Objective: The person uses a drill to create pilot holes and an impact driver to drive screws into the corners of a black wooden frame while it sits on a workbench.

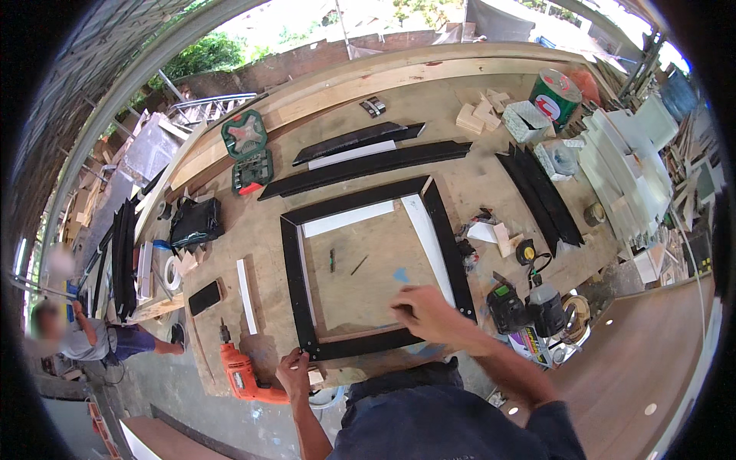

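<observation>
A square black frame [292,268] lies flat on the plywood workbench [429,115], with white strips along its inner top and right sides. My left hand [294,372] presses on the frame's near left corner. My right hand [426,313] rests over the frame's near rail, fingers curled; whether it pinches something small I cannot tell. A pencil [359,265] and a small dark tool [332,260] lie on the board inside the frame.
An orange power drill [244,377] lies at the bench's near left edge. Long black strips [368,165], an open green bit case [248,152], a green can [555,95], wood blocks [479,113] and stacked white pieces [625,172] crowd the bench. A person [92,337] crouches at far left.
</observation>
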`<state>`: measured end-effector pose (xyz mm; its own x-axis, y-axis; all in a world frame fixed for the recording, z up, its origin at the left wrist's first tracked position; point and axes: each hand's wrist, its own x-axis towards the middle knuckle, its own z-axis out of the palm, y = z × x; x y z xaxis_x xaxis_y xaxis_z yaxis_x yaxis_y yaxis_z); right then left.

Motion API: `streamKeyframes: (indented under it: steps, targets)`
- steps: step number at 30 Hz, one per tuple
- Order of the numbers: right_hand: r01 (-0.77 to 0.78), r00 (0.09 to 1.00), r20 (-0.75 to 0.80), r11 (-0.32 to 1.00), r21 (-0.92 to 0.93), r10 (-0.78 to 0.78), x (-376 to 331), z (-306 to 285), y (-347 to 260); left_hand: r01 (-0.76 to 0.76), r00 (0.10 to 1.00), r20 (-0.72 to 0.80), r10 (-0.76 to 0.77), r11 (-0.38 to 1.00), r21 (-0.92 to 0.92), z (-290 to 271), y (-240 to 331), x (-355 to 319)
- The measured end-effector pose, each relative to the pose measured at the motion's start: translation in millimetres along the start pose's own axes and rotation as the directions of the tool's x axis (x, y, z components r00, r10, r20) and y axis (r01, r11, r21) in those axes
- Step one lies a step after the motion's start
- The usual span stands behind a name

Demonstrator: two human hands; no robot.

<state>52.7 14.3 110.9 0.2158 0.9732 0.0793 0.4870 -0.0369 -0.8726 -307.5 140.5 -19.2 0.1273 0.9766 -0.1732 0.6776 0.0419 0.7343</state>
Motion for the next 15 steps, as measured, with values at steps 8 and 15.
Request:
streamKeyframes:
  steps: [8,15]
  targets:
    - [-0.257,0.927,-0.28,0.966,0.012,0.25,22.9,162.8,99.9,-0.199,0.973,-0.138,0.184,0.974,-0.107,-20.7,12.3,20.5]
    - [-0.208,0.852,-0.454,0.964,0.166,0.262,-11.5,143.6,100.6,-0.307,0.952,-0.037,0.305,0.934,-0.183,6.8,46.4,29.6]
